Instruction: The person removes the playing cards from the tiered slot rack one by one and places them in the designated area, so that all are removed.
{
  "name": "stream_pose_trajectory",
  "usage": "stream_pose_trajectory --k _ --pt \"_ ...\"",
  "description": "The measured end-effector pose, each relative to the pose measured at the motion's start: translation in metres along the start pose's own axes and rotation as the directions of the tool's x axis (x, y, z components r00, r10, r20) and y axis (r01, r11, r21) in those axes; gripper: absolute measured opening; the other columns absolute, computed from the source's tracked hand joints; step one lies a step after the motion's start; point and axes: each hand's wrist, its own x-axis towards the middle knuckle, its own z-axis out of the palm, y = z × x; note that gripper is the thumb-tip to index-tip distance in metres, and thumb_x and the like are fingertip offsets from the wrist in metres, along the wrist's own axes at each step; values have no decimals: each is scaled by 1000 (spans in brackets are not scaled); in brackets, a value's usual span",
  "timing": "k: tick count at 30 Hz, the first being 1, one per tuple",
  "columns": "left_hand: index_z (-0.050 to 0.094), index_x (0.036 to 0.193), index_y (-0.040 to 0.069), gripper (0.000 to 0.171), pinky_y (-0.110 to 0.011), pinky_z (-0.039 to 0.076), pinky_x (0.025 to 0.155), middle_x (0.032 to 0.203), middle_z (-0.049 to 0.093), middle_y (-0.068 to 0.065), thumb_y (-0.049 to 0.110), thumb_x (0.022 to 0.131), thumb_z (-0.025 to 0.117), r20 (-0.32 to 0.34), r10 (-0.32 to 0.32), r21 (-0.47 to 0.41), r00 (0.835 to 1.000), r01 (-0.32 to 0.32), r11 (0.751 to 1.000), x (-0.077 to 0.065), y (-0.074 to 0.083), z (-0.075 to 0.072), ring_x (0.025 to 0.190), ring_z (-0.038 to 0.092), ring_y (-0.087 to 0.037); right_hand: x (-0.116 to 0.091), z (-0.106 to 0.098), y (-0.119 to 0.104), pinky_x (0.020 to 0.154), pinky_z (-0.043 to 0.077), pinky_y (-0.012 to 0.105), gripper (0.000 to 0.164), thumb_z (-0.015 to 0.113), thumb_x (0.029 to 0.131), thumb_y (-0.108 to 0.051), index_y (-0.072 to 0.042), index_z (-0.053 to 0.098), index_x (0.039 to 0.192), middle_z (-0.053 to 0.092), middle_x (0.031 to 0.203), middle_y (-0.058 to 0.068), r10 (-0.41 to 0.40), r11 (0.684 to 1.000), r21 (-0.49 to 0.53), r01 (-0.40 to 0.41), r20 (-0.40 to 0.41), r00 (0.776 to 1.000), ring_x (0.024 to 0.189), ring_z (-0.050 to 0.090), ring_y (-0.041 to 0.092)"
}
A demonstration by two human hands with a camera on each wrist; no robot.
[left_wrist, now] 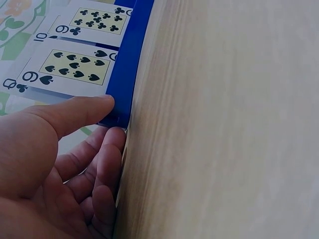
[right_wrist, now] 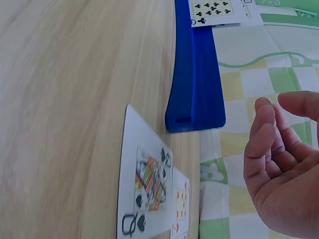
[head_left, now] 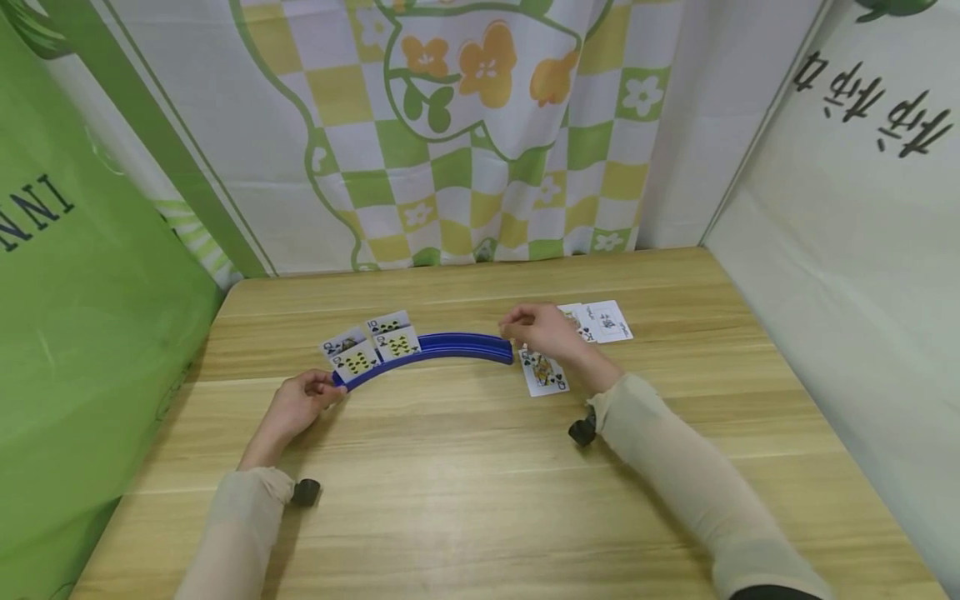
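A curved blue card holder (head_left: pixel 465 343) stands on the table. My left hand (head_left: pixel 296 406) pinches its left end, thumb on the front face and index finger beneath the corner. In its left half stand a nine of spades (left_wrist: pixel 75 69) and a nine of clubs (left_wrist: pixel 99 22), with a queen (head_left: pixel 341 342) and a ten (head_left: pixel 387 321) behind them. My right hand (head_left: pixel 551 333) hovers by the holder's right end, fingers loosely bent, thumb apart from them and nothing held. Below it a queen of spades (head_left: pixel 546 375) lies face up.
Right of the right hand lie more cards, among them a white card with a dark motif (head_left: pixel 611 322). A card with red pips (right_wrist: pixel 182 199) shows beyond the queen in the right wrist view. A patterned curtain (head_left: pixel 480 192) hangs behind the wooden table (head_left: pixel 450 483).
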Motion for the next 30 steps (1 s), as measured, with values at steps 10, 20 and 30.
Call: stream_pose_trajectory --k 10,20,30 --pt "64 115 2 39 -25 46 67 100 69 -13 33 93 71 -6 1 12 1000 -1 1000 1 2 -1 82 58 -16 6 11 -7 79 55 55 22 66 95 -20 -7 67 112 70 102 10 -28 999 44 27 18 999 85 66 29" --pt "64 116 0 40 -25 47 66 100 69 -14 31 93 71 -1 5 -1 1000 -5 1000 0 1 0 84 59 -17 8 24 -13 79 56 50 17 65 95 -22 -13 68 109 72 106 13 -29 999 44 28 22 999 81 65 21" --pt "64 115 2 38 -25 47 67 99 68 -13 32 93 70 9 -2 4 1000 2 1000 -1 0 0 83 58 -18 11 36 -19 70 55 34 24 65 97 -23 -8 67 116 70 115 21 -45 997 69 42 45 998 80 64 20"
